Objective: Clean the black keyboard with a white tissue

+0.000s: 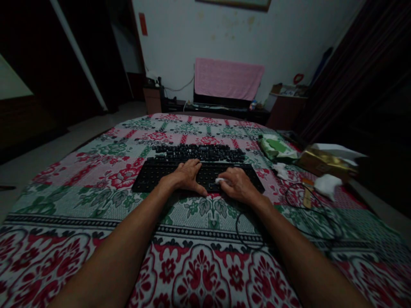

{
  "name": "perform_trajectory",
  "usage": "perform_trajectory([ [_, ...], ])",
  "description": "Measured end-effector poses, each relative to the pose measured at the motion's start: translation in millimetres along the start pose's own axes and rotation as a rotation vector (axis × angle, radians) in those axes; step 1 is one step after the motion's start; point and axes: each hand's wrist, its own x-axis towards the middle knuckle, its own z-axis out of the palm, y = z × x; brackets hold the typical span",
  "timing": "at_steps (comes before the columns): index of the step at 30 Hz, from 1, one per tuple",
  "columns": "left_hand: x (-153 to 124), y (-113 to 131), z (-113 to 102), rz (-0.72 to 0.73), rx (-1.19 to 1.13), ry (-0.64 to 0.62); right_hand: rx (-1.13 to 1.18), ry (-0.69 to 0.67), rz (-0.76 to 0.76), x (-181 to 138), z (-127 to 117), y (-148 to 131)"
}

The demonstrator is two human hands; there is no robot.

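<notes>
A black keyboard (149, 177) with its keycaps off lies on the patterned cloth in front of me. My left hand (188, 175) rests on its middle, fingers stretched out over the board and thumb at the near edge. In my right hand (236, 183) a small white wad, seemingly tissue (219, 180), is pinched against the keyboard's right half. Loose black keycaps (199, 152) lie in a long heap just beyond the board's far edge.
To the right are a green wipes packet (278, 147), a gold tissue box (324, 162), crumpled white tissue (328, 186) and a brush with a wooden handle (307, 196). A black cable (321, 214) loops over the cloth. A pink towel (228, 79) covers a screen beyond.
</notes>
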Motion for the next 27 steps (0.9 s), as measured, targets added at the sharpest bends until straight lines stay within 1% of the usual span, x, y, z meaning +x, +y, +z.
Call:
perform_trajectory([
  [2,-0.3,0.0,0.1,0.003,0.006,0.007,-0.044,-0.025,-0.008,0.4,-1.1,-1.9],
  [5,-0.6,-0.3,0.4,0.002,0.012,0.007,-0.015,-0.042,-0.009,1.0,-1.8,-1.9],
  [10,-0.7,0.7,-1.1,0.005,0.01,-0.009,0.073,0.002,0.007,-0.1,1.7,0.8],
  [14,-2.5,-2.4,-7.7,0.008,-0.019,-0.058,0.092,0.031,-0.057,-1.4,4.7,1.2],
  [18,-7.8,-10.0,-17.6,0.011,-0.131,-0.105,0.06,0.03,-0.076,-1.4,2.7,-0.5],
  [22,-11.2,-12.0,-23.9,0.023,-0.162,-0.083,0.019,0.012,-0.066,-0.8,-1.8,-3.7],
  [27,-6.9,-1.6,-20.7,0.043,-0.124,-0.037,0.054,0.05,0.002,-0.5,-0.3,-2.2],
])
